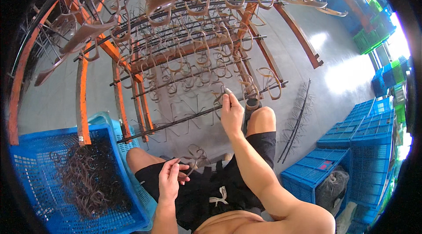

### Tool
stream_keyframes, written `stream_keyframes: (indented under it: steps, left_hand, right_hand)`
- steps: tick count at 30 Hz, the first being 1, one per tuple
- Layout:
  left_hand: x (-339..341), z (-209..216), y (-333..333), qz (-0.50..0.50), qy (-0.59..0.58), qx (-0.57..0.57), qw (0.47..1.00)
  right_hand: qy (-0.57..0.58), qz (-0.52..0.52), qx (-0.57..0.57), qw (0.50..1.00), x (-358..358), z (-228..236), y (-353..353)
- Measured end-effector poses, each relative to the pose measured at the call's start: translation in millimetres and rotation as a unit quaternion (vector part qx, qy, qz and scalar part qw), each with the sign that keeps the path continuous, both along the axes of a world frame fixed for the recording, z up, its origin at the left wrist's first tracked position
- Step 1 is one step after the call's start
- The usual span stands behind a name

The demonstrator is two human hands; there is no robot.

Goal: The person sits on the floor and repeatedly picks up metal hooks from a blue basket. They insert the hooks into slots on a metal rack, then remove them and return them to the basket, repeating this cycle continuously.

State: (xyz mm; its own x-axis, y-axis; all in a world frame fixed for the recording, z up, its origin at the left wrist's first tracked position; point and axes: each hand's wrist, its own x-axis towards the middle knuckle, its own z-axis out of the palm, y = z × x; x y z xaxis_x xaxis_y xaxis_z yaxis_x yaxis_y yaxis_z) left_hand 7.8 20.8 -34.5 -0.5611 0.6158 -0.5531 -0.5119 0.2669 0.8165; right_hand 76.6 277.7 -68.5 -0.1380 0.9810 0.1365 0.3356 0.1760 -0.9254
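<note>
My right hand [232,113] reaches forward to the low front bar of an orange rack. Its thumb and fingertips are pinched on a thin brown loop-shaped plastic frame [216,97] beside the bar's wire hooks. Lower down, over my lap, my left hand [169,179] has its fingers curled around one or more similar brown plastic frames [195,157]; how many I cannot tell. Thin wire hooks stick out along the black bar [184,119], bare on its left part. A brown frame [269,85] hangs near the bar's right end.
Many brown frames hang on tiered bars across the orange rack [81,97]. At my left stands a blue basket [26,144] with a heap of brown frames [88,185]. A loose hooked rod [299,119] lies on the right floor, near stacked blue crates [369,137].
</note>
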Motion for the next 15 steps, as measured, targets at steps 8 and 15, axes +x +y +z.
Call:
stream_keyframes:
  steps: [8,15]
  left_hand:
    - [0,4,9,0.067,0.010,0.082,0.994]
    - [0,4,20,0.043,0.025,0.098,0.994]
  right_hand:
    - [0.181,0.029,-0.165,0.969,24,-4,-3]
    - [-0.018,0.044,-0.096,0.994,23,13,-9]
